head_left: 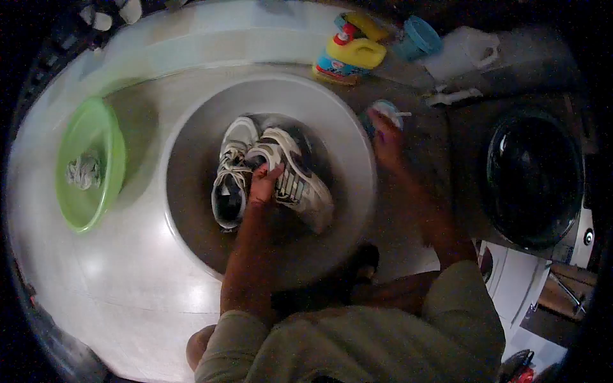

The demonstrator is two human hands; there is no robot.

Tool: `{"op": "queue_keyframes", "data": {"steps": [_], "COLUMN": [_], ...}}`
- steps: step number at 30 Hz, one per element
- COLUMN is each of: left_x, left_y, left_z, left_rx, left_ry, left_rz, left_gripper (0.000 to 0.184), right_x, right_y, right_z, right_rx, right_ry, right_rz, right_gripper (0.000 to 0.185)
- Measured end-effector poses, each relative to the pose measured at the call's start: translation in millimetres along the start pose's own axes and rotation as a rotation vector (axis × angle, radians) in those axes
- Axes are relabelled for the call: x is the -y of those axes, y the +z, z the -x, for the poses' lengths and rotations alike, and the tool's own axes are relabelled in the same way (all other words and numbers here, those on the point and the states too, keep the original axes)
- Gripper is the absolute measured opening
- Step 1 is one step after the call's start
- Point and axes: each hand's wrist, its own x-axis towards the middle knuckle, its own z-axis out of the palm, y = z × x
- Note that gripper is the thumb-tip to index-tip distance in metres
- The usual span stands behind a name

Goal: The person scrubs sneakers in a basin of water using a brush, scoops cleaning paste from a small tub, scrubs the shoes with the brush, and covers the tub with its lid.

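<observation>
A large round grey tub (348, 127) stands in the middle, with a pair of light sneakers inside. My left hand (263, 182) is closed on the right-hand sneaker (295, 182), which lies tilted on its side. Just left of it rests the other sneaker (230, 172), its laces and dark opening showing. Beyond the tub's right rim, my right hand (385, 131) is at a small round blue-and-white container (388, 112) with a pale stick-like piece at its edge. The fingers there are dim and blurred, so their grip is unclear.
A green basin (115, 159) with a grey cloth (83, 172) stands at the left. Behind the tub are a yellow bottle (348, 59), a blue bucket (420, 38) and a whitish jug (469, 51). A dark basin (535, 179) is at the right.
</observation>
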Motion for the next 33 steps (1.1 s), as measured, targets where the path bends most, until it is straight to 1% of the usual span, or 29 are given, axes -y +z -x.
{"op": "queue_keyframes", "data": {"steps": [1, 3, 4, 5, 7, 8, 9, 10, 12, 13, 15, 16, 18, 19, 20, 21, 22, 24, 25, 27, 28, 30, 31, 33], "left_x": [2.4, 5.0, 3.7, 1.8, 2.3, 7.8, 6.8, 6.0, 4.1, 5.6, 9.7, 7.5, 0.9, 2.2, 6.1, 8.2, 1.6, -9.1, -5.0, 6.0, 3.9, 1.2, 5.4, 8.9], "left_y": [-1.3, -2.7, -2.3, -0.8, 0.2, -6.6, -6.3, -6.1, -4.2, -3.4, -1.3, 1.3, 4.1, 1.4, -3.3, -6.7, -1.1, 9.1, 4.9, -6.3, -3.7, -0.1, -4.7, -8.1], "left_z": [-0.8, -5.1, -3.6, -2.0, -2.1, -5.7, -6.5, -6.3, -4.0, -4.6, -4.5, -3.1, -0.5, -2.4, -5.1, -6.4, -2.5, 4.7, 2.3, -5.2, -3.9, 0.0, -2.0, -5.9], "left_rx": [-0.022, -0.01, -0.037, -0.064, -0.068, -0.049, -0.029, -0.029, -0.104, -0.103, -0.094, -0.091, -0.099, -0.101, -0.087, -0.074, -0.079, -0.119, -0.119, -0.054, -0.055, -0.052, -0.054, -0.078], "left_ry": [0.044, 0.036, 0.019, 0.003, 0.005, 0.022, 0.04, 0.04, 0.039, 0.036, 0.125, 0.124, 0.002, 0.003, 0.015, 0.027, 0.027, -0.038, -0.039, 0.066, 0.067, 0.047, 0.048, 0.06], "left_rz": [-0.163, -0.119, -0.154, -0.189, -0.175, -0.179, -0.184, -0.185, -0.33, -0.333, -0.195, -0.195, -0.071, -0.069, -0.121, -0.172, -0.169, -0.224, -0.222, -0.225, -0.222, -0.143, -0.141, -0.198], "left_gripper": [0.021, 0.022, 0.022, 0.022, 0.022, 0.021, 0.021, 0.021, 0.02, 0.02, 0.019, 0.019, 0.018, 0.018, 0.017, 0.017, 0.017, 0.017, 0.017, 0.019, 0.019, 0.019, 0.019, 0.018], "right_x": [-26.9, -85.9, -109.7, -131.4, -139.5, -142.5, -138.4, -134.7, -125.0, -118.7, -107.8, -102.8, -94.1, -112.1, -146.5, -164.9, -143.4, -97.0, -81.8, -63.0, -77.8, -111.7, -119.2, -122.8], "right_y": [-5.3, -4.3, 0.3, 6.2, 13.6, 21.3, 25.2, 29.3, 32.5, 32.6, 28.0, 21.8, 12.2, 19.6, 33.9, 43.0, 35.6, 15.0, 8.1, -1.0, 4.1, 14.2, 11.6, 4.9], "right_z": [2.7, 11.5, 19.9, 28.7, 29.1, 26.5, 23.9, 21.4, 19.8, 20.1, 21.6, 19.4, 12.6, 13.4, 16.3, 17.1, 15.2, 17.5, 15.1, 9.6, 10.9, 13.6, 15.5, 16.8], "right_rx": [-0.005, 0.098, 0.098, 0.14, 0.185, 0.193, 0.219, 0.171, 0.213, 0.225, 0.239, 0.238, 0.354, 0.356, 0.348, 0.333, 0.339, 0.315, 0.316, 0.42, 0.421, 0.404, 0.406, 0.232], "right_ry": [0.006, 0.082, 0.082, 0.039, -0.007, 0.498, 0.718, 0.984, 0.599, 0.405, 0.009, 0.011, 0.006, 0.003, 0.178, 0.351, 0.35, 0.114, 0.114, 0.246, 0.244, 0.577, 0.576, 0.191], "right_rz": [0.005, 0.21, 0.21, 0.243, 0.271, -0.493, -0.9, -1.27, -0.65, -0.342, 0.269, 0.271, 0.271, 0.272, -0.066, -0.405, -0.405, 0.259, 0.26, 0.253, 0.255, -0.158, -0.157, -0.028], "right_gripper": [0.044, 0.042, 0.042, 0.044, 0.046, 0.048, 0.049, 0.049, 0.046, 0.044, 0.041, 0.041, 0.038, 0.038, 0.039, 0.039, 0.039, 0.036, 0.036, 0.035, 0.035, 0.036, 0.036, 0.04]}}
